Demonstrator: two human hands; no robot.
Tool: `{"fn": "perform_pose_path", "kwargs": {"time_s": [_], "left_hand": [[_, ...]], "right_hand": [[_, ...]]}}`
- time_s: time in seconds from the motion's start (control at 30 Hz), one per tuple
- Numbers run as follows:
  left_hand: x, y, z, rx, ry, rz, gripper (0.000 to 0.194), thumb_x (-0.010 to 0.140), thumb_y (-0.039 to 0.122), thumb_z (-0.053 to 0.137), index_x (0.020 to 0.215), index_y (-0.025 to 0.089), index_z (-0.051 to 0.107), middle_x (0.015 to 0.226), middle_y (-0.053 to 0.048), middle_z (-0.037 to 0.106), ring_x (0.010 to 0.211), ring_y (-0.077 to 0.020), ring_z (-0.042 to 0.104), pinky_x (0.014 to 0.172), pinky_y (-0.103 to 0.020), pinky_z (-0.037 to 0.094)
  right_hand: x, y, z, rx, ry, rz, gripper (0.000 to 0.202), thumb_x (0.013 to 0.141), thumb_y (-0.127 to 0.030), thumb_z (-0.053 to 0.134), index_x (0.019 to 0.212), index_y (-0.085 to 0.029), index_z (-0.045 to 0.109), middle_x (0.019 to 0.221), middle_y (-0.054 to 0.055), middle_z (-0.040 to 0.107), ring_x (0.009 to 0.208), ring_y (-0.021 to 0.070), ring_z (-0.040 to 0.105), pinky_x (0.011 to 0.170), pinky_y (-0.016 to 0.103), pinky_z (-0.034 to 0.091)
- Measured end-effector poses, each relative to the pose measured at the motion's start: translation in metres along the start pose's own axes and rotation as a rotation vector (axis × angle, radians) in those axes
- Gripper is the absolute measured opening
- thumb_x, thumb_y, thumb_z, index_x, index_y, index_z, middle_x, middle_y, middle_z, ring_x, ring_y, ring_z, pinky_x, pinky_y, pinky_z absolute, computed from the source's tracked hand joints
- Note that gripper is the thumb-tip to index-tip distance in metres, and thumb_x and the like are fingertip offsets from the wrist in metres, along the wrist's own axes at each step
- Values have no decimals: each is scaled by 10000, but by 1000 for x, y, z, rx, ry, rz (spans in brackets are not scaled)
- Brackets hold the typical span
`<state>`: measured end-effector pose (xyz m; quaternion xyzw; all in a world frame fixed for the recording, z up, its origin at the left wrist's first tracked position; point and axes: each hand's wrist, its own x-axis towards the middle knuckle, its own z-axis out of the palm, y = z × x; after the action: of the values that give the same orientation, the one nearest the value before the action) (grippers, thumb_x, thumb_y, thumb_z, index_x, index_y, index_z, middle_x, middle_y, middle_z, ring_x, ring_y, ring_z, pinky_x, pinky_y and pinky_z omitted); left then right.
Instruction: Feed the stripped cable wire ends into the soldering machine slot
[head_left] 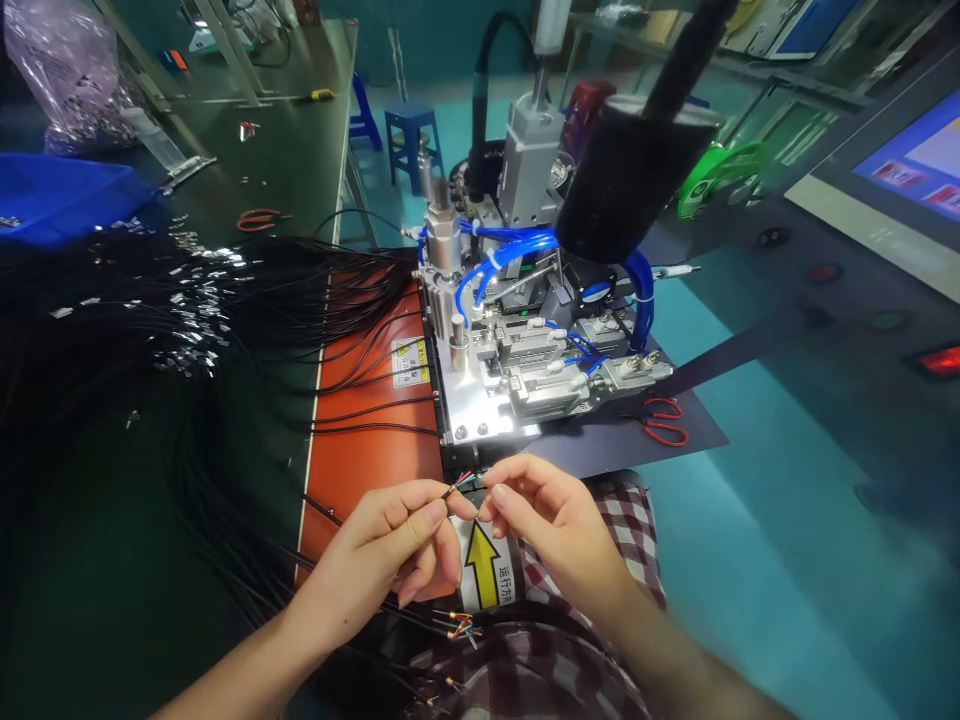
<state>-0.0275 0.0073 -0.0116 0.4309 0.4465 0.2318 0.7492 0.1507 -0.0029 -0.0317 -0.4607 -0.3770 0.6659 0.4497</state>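
One black cable (449,493) in hand, up near the machine (536,345), left hand (394,530) pinching it by its end. Long axis slants, coloured wires (466,479) pointing right and slightly forward. Right hand (551,510) is at their tips, can't tell if that grip's closed. Two red-handled tools (666,427), one on the table (292,160).

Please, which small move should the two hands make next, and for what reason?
Perhaps the right hand should gently spread the coloured wires, because they lie close together at the end of the black cable. The left hand pinches that cable, and the right fingertips are beside the wires, though contact is unclear.
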Motion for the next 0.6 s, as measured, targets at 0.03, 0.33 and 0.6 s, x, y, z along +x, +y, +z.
{"fn": "perform_pose_path", "kwargs": {"time_s": [0.03,0.33,0.6], "left_hand": [[0,-1,0,-5,0,-1,273,905,328,452,973,107,597,606,-40,641,351,-28,322,419,-207,242],[1,-7,1,31,21,16,244,890,320,490,960,116,606,623,-33,635,383,-35,350,418,-195,250],[3,-4,5,16,41,3,249,855,351,533,921,123,610,578,-19,612,384,-47,336,410,-202,267]], "right_hand": [[1,0,1,-5,7,-4,124,810,-303,623,849,-187,604,677,-7,629,590,120,564,599,254,485],[1,-3,7,-60,55,28,173,778,-329,624,868,-181,639,625,-21,576,404,66,403,347,189,340],[-5,3,6,-115,59,-1,140,820,-283,591,899,-190,661,649,-5,608,435,76,437,359,181,350]]}}
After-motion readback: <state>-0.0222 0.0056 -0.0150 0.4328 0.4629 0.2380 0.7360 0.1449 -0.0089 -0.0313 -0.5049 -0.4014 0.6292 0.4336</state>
